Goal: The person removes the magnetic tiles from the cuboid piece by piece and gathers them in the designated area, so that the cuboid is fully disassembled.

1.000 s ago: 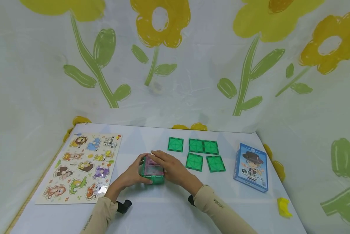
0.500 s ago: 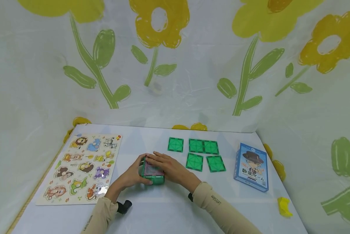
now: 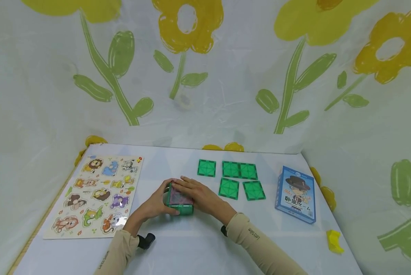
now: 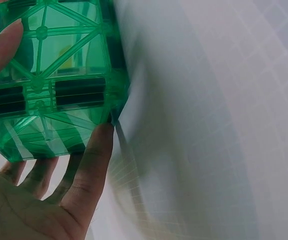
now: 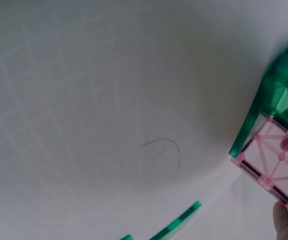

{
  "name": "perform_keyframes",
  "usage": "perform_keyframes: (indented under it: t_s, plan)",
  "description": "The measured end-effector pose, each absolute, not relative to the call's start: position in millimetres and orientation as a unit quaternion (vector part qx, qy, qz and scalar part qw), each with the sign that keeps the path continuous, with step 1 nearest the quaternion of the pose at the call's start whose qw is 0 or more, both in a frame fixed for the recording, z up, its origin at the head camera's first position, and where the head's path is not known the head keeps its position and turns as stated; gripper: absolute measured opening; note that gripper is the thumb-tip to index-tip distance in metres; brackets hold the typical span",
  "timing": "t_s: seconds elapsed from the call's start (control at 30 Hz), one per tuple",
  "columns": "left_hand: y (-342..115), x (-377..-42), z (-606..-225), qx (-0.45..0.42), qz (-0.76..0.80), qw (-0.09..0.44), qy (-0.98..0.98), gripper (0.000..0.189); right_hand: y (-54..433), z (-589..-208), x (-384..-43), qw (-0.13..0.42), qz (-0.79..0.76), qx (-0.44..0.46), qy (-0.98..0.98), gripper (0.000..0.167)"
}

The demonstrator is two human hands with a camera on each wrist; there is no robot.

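A small box of see-through green magnetic tiles (image 3: 183,210) stands on the table with a pink magnetic tile (image 3: 178,197) at its top. My left hand (image 3: 152,205) grips the box from the left, thumb at the near side and fingers behind. In the left wrist view, fingertips (image 4: 101,137) of that hand meet the box's edge. Over the top lies my right hand (image 3: 205,198), its fairly straight fingers resting across the pink tile; its thumb is hidden in the head view. The right wrist view catches the pink tile (image 5: 269,160) beside a green wall (image 5: 251,117).
Several loose green tiles (image 3: 228,188) lie flat to the box's right. An animal puzzle board (image 3: 95,194) is at the left. A blue card-game box (image 3: 295,194) and a crumpled yellow piece (image 3: 334,241) lie at the right. A flower-printed curtain (image 3: 226,95) borders the table.
My right hand's fingers have shifted slightly and settled lower over the pink tile, covering more of it. The left hand keeps its hold, and the box stays in place.
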State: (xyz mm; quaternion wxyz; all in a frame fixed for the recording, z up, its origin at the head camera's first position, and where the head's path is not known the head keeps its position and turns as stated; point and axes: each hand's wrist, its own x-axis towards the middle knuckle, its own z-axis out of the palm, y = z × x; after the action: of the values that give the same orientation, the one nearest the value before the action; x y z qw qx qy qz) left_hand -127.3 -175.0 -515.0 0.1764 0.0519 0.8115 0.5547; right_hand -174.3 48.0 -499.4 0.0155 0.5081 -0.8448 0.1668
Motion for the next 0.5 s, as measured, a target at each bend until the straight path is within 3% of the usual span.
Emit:
perform_keyframes:
  t_s: [0.5]
  plan:
    - [-175.1, -126.1, -509.5, 0.054, 0.544, 0.172, 0.82, 0.116, 46.2, -503.3, -174.1, 0.014, 0.169, 0.496, -0.851, 0.065]
